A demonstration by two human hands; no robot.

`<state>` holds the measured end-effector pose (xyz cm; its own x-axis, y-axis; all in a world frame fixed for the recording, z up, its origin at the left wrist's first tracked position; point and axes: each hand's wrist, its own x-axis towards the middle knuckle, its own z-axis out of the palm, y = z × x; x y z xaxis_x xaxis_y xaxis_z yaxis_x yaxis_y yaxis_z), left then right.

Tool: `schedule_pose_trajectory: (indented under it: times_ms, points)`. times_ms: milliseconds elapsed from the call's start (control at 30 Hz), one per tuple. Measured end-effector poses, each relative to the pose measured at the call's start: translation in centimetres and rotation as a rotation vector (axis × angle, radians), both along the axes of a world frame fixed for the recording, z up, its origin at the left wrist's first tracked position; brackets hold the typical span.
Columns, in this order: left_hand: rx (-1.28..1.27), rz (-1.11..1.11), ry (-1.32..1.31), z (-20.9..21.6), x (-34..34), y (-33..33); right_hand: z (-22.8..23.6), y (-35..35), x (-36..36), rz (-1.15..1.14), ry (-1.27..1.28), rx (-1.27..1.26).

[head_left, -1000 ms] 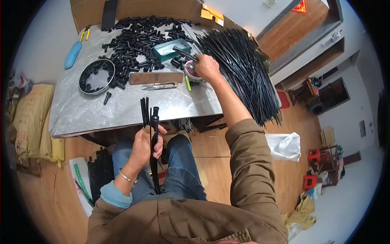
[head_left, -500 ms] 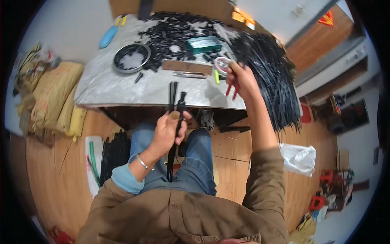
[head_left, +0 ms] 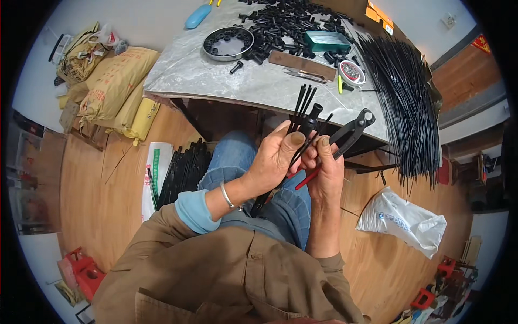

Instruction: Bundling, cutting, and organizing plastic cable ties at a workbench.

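Observation:
My left hand (head_left: 272, 159) is closed around a black tube (head_left: 312, 117) with a wider collar at its upper end, along with several thin black rods (head_left: 302, 102) that stick up beside it. The tube's lower part runs down over my lap. Close against it, my right hand (head_left: 326, 173) grips red-handled pincers (head_left: 352, 134), their dark jaws pointing up and to the right. Between my right thumb and fingers passes another thin black rod (head_left: 326, 123); whether both hands touch it I cannot tell.
On the table (head_left: 178, 78) are a pile of black bolt-like parts (head_left: 286, 24), a round metal dish (head_left: 228, 56), a green box (head_left: 327, 49), a brown strip (head_left: 302, 66), scissors (head_left: 305, 75) and a round container (head_left: 352, 73). Long black rods (head_left: 402, 108) overhang its right edge. Black tubes (head_left: 186, 173) stand beside my left leg.
My right hand has come down from above the table to my left hand, bringing the pincers. The table has shifted up and right in the picture.

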<state>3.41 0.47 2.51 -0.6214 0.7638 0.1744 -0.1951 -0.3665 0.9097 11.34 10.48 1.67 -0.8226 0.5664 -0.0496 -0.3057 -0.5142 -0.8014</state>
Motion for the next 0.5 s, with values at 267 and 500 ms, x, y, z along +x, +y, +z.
schedule_pose_trajectory:
  times_ms: [267,500]
  points:
    - [-0.056,0.066,0.019,-0.2,0.2,0.1,1.1,-1.6,-0.2,-0.060,-0.039,0.059]
    - [-0.078,0.076,0.071,0.3,0.4,0.3,0.9,-1.6,0.1,-0.125,-0.047,0.200]
